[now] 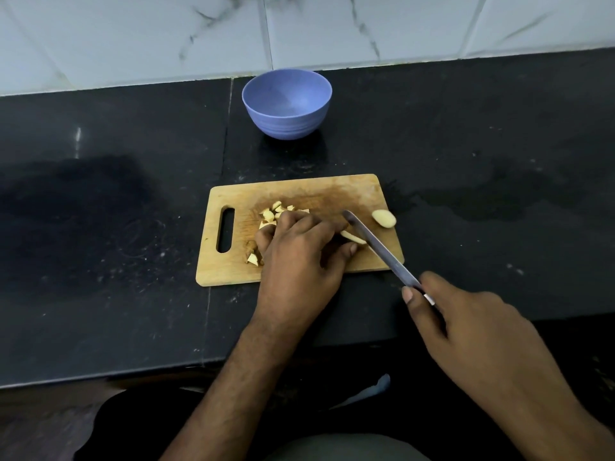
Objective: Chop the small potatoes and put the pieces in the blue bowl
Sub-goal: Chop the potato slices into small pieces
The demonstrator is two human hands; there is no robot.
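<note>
One potato slice (352,237) beside left hand (299,251)

A black stone counter (100,227) meets a wall of white, grey-veined marble tiles (133,34).

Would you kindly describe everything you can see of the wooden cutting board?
The cutting board is a light wooden rectangle with rounded corners and a slot handle at its left end. Its centre is stained darker, as if damp. It lies flat on the black counter, in front of the blue bowl. On it lie chopped potato pieces and a potato half near the right edge. The left hand rests on it, and the knife blade slants across its right side.
</note>
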